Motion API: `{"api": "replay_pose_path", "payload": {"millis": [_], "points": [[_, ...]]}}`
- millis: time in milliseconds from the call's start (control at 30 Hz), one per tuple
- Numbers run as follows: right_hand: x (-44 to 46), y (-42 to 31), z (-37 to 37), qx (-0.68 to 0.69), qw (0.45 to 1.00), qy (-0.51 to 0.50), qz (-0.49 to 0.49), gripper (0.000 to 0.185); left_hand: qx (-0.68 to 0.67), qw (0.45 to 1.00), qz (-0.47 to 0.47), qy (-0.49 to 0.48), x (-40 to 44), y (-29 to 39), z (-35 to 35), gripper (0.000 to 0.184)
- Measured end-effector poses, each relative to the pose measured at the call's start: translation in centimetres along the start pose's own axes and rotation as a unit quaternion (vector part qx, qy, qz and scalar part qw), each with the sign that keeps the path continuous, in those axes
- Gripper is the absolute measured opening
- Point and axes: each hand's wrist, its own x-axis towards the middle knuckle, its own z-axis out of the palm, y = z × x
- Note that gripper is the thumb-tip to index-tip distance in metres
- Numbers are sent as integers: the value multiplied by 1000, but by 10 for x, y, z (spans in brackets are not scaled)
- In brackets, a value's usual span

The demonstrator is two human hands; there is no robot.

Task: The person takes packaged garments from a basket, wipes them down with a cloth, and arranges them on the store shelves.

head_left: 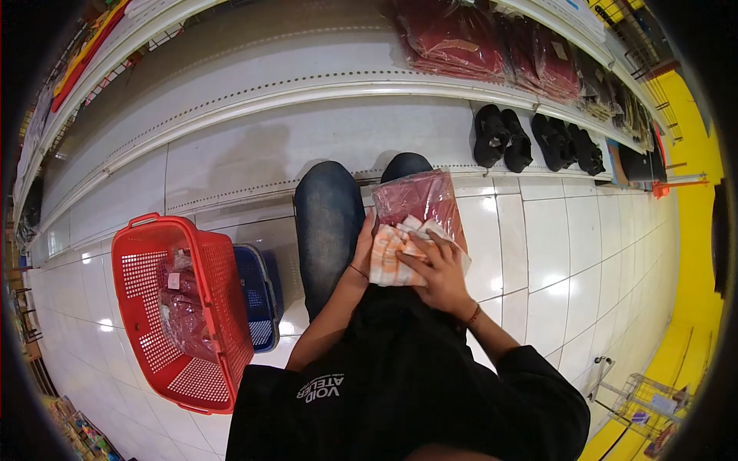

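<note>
A maroon garment in a clear plastic bag [419, 196] rests on my lap, across my right thigh. My left hand [362, 253] grips its left edge, with the thumb along the side. Over the lower part of the bag lies a crumpled orange-and-white checked cloth [390, 257]. My right hand [440, 269] holds this cloth against the plastic, fingers bent and partly spread over it. The cloth covers the bag's lower end.
To my left stands a red basket [234, 307] with bagged maroon garments [184, 307] inside, beside a blue basket [265, 338]. Ahead, a white shelf [307, 92] carries more bagged garments [453, 38]. Black shoes [503, 138] sit on the bottom shelf at right.
</note>
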Motion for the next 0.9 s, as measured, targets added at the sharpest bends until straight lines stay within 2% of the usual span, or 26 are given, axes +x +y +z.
{"api": "replay_pose_path", "payload": {"millis": [67,100,133,200,300,333,400,433,467,533,600,633,667,733,767,800,900], "points": [[-1,22,1,8,1000,5,14,51,25,994,36,98,3,-6,-3,44],[3,38,8,53,995,64,60,51,93,987,70,114,10,-7,-9,42],[9,54,15,97,982,123,106,51,79,992,66,78,9,-6,-9,37],[30,91,31,176,955,206,122,50,96,987,62,118,14,-6,-19,37],[68,114,45,280,906,261,183,49,94,985,72,128,11,-7,-5,38],[71,110,45,281,905,261,182,49,94,984,73,129,10,-6,-3,38],[81,88,37,67,954,232,177,49,84,989,59,110,9,-6,0,38],[79,71,33,5,966,213,150,51,83,989,58,112,8,-7,-2,38],[72,54,30,-27,978,157,133,55,83,987,83,112,7,-8,-3,39],[48,25,25,-51,993,99,40,57,83,984,108,113,7,-7,-6,40],[21,4,14,-33,997,62,22,54,97,984,79,-124,8,-5,-13,41],[13,5,10,-33,997,63,23,54,83,993,77,-14,-1,-8,-31,40],[4,11,4,0,998,51,31,53,101,992,56,56,-4,-7,-28,39],[-2,25,-2,30,998,44,39,52,97,987,98,78,3,-6,-9,38],[1,38,3,88,990,83,73,52,44,995,87,16,4,-1,-12,39],[6,53,8,144,976,123,103,52,48,995,89,10,7,-1,-13,39],[39,98,37,182,952,210,130,52,116,986,90,79,5,-4,9,47]]}}
